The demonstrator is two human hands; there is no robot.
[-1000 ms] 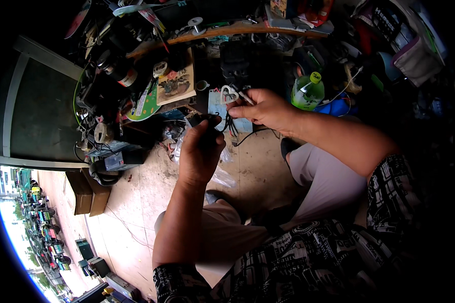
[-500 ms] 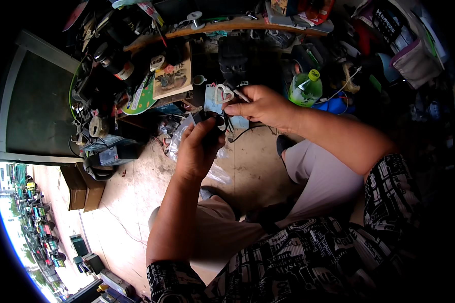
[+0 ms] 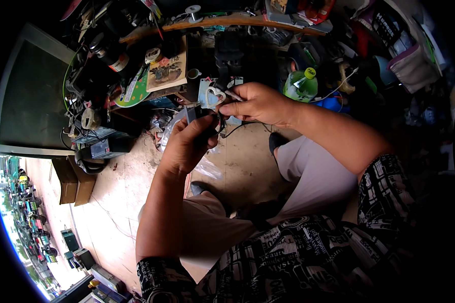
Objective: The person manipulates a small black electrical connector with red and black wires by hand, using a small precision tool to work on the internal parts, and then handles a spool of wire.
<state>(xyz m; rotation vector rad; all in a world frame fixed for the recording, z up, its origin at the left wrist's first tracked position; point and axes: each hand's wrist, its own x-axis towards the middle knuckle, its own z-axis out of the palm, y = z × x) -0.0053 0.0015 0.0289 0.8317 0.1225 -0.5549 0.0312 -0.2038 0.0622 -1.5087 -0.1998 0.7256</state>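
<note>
My left hand (image 3: 186,144) is closed around a small dark block with a grey face (image 3: 191,114), its thumb lying across the top. I cannot make out what kind of device it is. Just right of it, my right hand (image 3: 262,105) pinches a pale cable (image 3: 233,95) between thumb and fingers. A white loop of cable (image 3: 216,96) stands up beside those fingertips. A thin black cord (image 3: 237,127) hangs below the two hands, which almost touch. Behind them lies a light blue sheet or board (image 3: 203,90), partly covered.
A cluttered workbench (image 3: 207,22) curves across the back. A book (image 3: 168,70) and a green round-edged card (image 3: 134,91) lie at left, a green-capped bottle (image 3: 301,86) at right. Clear plastic bags (image 3: 207,168) lie on the floor; cardboard boxes (image 3: 76,182) stand by the doorway.
The whole view has shifted a little, so things appear further left. The dark block now shows more of its grey face. Both hands keep their grips.
</note>
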